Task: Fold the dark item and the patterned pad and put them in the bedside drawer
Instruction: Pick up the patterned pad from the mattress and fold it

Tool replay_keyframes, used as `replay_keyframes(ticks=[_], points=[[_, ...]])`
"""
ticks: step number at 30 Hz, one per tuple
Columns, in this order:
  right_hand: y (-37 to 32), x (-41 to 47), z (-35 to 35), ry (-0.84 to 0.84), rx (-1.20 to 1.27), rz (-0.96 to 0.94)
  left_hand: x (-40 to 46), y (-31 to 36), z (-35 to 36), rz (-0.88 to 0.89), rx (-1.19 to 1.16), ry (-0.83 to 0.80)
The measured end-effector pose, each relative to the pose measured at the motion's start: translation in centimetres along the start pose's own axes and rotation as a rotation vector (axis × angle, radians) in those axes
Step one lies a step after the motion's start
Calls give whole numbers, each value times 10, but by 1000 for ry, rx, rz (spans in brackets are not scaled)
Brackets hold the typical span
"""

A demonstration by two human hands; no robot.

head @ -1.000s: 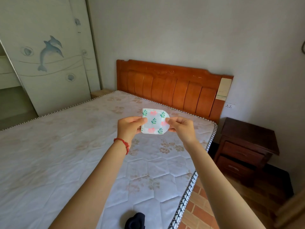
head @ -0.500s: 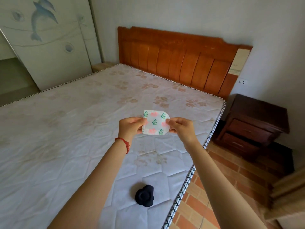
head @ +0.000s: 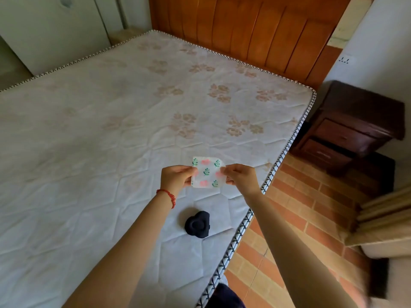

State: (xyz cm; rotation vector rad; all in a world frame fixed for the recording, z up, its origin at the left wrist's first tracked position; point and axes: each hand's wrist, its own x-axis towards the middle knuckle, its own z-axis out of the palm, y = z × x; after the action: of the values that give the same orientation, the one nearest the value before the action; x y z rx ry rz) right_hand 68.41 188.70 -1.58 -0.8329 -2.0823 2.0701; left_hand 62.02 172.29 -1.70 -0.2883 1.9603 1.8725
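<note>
Patterned pad (head: 206, 172): small, white, printed with pink flowers and green leaf sprigs; roughly square with rounded corners; folded state cannot be told. It is held up in the air above the mattress (head: 111, 141), face to the camera, pinched at its left edge by the left hand (head: 176, 177) and at its right edge by the right hand (head: 241, 176)

Dark item (head: 197, 224): black, compact, rounded at one end with a round raised centre; laid on the mattress near its right edge, below the pad and apart from it

Bedside drawer (head: 341, 135): dark brown wood, upper of two in the nightstand (head: 364, 103) beside the bed; seen closed
</note>
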Motion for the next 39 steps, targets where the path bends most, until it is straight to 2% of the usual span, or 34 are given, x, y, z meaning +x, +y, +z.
replay_keyframes(ticks=[8, 26, 39], points=[[53, 16, 4, -27, 5, 127, 16, -47, 1, -89, 6, 44], [188, 45, 24, -47, -145, 373, 56, -164, -4, -372, 15, 113], [253, 58, 41, -70, -273, 464, 83, -239, -14, -462, 180, 163]])
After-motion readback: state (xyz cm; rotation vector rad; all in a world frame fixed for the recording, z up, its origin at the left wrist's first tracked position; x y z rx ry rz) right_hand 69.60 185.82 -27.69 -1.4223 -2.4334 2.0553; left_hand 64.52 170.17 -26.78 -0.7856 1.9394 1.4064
